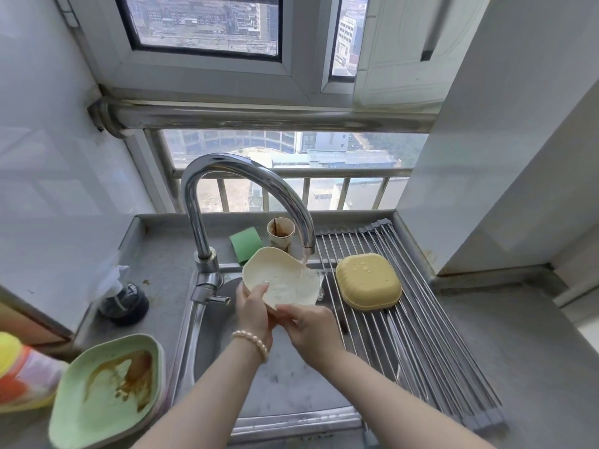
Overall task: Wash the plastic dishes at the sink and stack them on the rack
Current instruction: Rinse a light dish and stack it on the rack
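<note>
**Cream dish under running tap, held in both hands; one dish on rack, one soiled dish waiting**

Count of plastic dishes in view: three. One cream dish [281,280] is held over the sink [278,380]. One yellow dish [368,281] lies upside down on the rack [418,335], its base uppermost and beaded with drops. One green dish [107,390] sits on the worktop [518,361] left of the sink, face up, smeared with brown residue; whether further dishes lie stacked under it cannot be told.

Other items: one tap [240,196], one paper cup [280,233] stained brown inside, one green sponge [245,244], both at the back edge behind the sink. One dark lump with white wrapping [121,301] sits on the left worktop. One bright yellow and orange object [22,374] shows at the left frame edge.

Grip: the left hand [254,311] has fingers curled round the near left rim of the cream dish, fingertips [264,286] reaching onto its inner face. The right hand [308,328] pinches the near lower rim, thumb on top. Both grips are closed on the dish. A pearl bracelet [251,341] circles the left wrist.

Orientation: the cream dish is tilted, its open face turned up and toward the person, far rim raised. Its long axis runs roughly left to right. Water from the spout strikes its inner face at the upper right.

The rack spans the right part of the sink and the adjoining worktop.
</note>
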Action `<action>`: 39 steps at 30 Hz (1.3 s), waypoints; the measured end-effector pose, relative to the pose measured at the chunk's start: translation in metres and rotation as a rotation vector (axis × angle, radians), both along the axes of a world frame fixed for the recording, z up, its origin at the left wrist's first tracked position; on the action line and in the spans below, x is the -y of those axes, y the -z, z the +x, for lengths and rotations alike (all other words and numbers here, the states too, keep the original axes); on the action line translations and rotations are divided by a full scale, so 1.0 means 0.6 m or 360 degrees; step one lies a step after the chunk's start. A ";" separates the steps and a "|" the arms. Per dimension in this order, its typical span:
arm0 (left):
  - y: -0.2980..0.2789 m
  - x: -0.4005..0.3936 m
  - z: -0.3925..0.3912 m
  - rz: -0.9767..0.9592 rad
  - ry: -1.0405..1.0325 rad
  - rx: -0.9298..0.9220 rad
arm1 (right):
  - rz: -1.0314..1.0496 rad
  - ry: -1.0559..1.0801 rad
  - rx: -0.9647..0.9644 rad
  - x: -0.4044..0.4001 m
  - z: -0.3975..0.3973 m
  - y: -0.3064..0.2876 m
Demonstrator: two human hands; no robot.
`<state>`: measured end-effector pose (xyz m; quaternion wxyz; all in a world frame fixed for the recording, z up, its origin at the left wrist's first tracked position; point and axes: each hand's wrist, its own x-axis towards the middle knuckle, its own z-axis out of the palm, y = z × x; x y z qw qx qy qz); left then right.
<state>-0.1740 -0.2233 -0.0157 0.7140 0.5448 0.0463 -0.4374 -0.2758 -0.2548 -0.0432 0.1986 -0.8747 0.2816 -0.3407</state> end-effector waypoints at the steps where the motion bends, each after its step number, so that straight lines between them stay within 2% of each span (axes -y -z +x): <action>1: -0.001 0.000 0.010 0.0051 0.0049 0.0118 | 0.0071 -0.0044 0.0058 0.002 -0.010 0.003; 4: -0.009 -0.001 0.036 0.0237 0.0271 0.0421 | -0.0125 -0.0145 -0.0277 0.022 -0.041 0.014; 6: -0.010 -0.003 0.044 0.0284 0.0365 0.0399 | -0.0044 -0.0116 -0.0580 0.042 -0.059 0.004; 8: -0.013 -0.006 0.048 0.0292 0.0433 0.0238 | 0.0181 -0.0107 -0.0693 0.057 -0.070 -0.006; 9: -0.014 -0.008 0.048 0.0306 0.0458 0.0116 | 0.0288 -0.0098 -0.0617 0.059 -0.069 -0.009; 12: -0.019 -0.003 0.038 0.0295 0.0537 -0.0228 | 0.0568 0.0101 -0.0029 0.056 -0.059 -0.022; 15: -0.017 0.023 0.023 0.0188 0.0478 -0.0305 | 0.0831 0.0339 0.0361 0.056 -0.045 -0.043; 17: -0.027 0.044 0.008 0.0181 0.0356 -0.0037 | 0.1181 0.0448 0.0529 0.056 -0.037 -0.059; 19: -0.035 0.064 -0.005 0.0289 0.0331 0.0416 | 0.1562 0.0584 0.0721 0.056 -0.031 -0.064; 21: -0.038 0.075 -0.019 0.0378 0.0441 0.0922 | 0.1838 0.0778 0.0826 0.059 -0.025 -0.067; 26: -0.024 0.064 -0.050 0.0694 0.0725 0.2623 | 0.2043 0.1072 0.0869 0.080 -0.010 -0.059; 28: -0.021 0.065 -0.040 0.0718 0.1015 0.2950 | 0.2057 0.1148 0.0813 0.090 -0.008 -0.045; 31: -0.027 0.063 -0.013 0.0504 0.1352 0.3424 | 0.2124 0.1190 0.0656 0.093 -0.011 -0.038; 32: -0.034 0.061 -0.005 0.0490 0.1490 0.3473 | 0.2133 0.1195 0.0624 0.094 -0.011 -0.038; 34: -0.048 0.061 0.007 0.0547 0.1620 0.3390 | 0.2120 0.1144 0.0585 0.088 -0.003 -0.043; 36: -0.057 0.068 0.019 0.0863 0.1691 0.3216 | 0.2117 0.1088 0.0410 0.093 0.007 -0.020; 37: -0.058 0.074 0.022 0.1044 0.1723 0.3093 | 0.2116 0.1092 0.0302 0.112 0.008 0.023; 39: -0.059 0.081 0.020 0.1212 0.1674 0.2807 | 0.2123 0.1057 0.0179 0.132 0.010 0.055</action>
